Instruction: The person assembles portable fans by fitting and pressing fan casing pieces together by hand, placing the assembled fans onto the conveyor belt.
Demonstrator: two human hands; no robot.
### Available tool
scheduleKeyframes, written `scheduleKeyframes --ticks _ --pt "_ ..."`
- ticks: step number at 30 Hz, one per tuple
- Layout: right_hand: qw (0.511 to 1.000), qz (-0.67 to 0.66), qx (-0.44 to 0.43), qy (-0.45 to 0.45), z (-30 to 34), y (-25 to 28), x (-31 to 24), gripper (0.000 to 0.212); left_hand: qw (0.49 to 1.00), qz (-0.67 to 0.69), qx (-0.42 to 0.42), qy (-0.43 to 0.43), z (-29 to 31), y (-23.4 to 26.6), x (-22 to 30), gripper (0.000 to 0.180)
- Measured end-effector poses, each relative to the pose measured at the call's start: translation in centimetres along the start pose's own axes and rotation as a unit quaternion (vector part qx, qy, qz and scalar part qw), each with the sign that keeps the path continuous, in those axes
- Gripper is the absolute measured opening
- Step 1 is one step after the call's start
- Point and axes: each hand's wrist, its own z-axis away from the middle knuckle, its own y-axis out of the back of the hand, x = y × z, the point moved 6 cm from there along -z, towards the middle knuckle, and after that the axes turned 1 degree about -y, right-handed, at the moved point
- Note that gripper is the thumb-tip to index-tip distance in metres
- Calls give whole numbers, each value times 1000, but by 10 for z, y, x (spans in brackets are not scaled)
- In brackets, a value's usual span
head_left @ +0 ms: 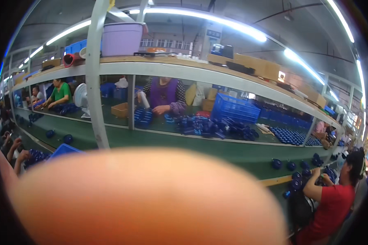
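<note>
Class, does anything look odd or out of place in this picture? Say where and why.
Yes: a blurred hand, left or right unclear, fills the lower middle, seemingly so close up that it blocks much of the view.

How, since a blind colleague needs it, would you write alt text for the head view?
A close, blurred hand, left or right unclear, covers the lower middle. Behind: a green work surface, a worker in red beside round blue parts at right, and another in purple across it.
</note>
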Motion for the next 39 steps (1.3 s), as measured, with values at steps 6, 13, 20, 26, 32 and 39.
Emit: scheduleKeyframes --ticks 6,13,20,26,32,39 --pt "1000 22 6 -6 -1 1 -8 77 1000 -14 20 -3 16 -15 -33 48" --pt "997 56 18 42 -15 -3 -5 85 997 67 -10 38 31 -55 -44 50" --pt "992 122 2 40 -32 -18 -16 83 987 122 -33 103 42 -69 -23 52" --pt "999 28 35 6 -53 0 -37 80 940 245 35 236 75 -137 19 56" --pt "981 -167 7 98 -105 -53 -91 83 499 544 -118 664 246 -284 143 50" --pt "967 -137 -8 214 -128 -82 -101 89 152 597 112 780 264 -325 199 48"
